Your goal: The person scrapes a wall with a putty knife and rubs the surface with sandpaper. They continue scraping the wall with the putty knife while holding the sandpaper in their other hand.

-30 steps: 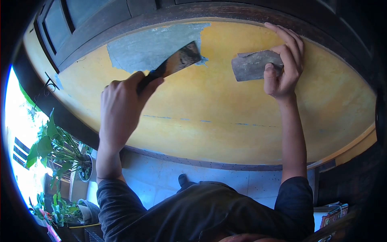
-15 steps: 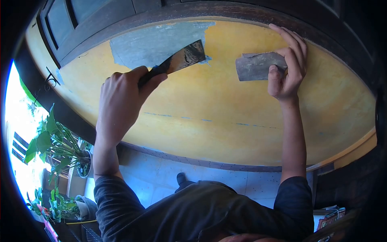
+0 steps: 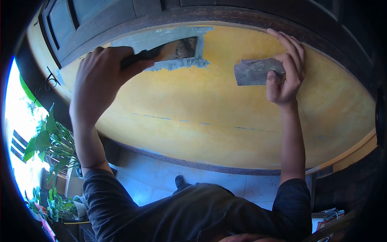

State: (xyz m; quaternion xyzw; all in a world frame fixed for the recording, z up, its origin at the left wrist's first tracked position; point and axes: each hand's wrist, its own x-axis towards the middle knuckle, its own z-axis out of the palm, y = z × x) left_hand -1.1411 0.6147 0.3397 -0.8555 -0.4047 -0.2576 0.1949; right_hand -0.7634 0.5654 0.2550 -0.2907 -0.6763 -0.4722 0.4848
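My left hand grips the dark handle of a putty knife, its broad blade smeared with dark material. The blade lies over a grey patch at the top of the yellow wall, and a ragged grey edge shows just beneath it. On the right, my right hand pinches a flat grey rectangular piece with a worn upper edge, thumb in front. Its other fingers reach up the wall toward the dark wooden ledge.
A dark wooden frame runs above the wall. Thin bluish marks cross the wall's middle. Below lies a pale tiled floor. At left are a leafy potted plant and a wall bracket.
My left hand has moved left and slightly up with the putty knife, uncovering more of the patch's lower right edge. My right hand and the grey piece have shifted only slightly.
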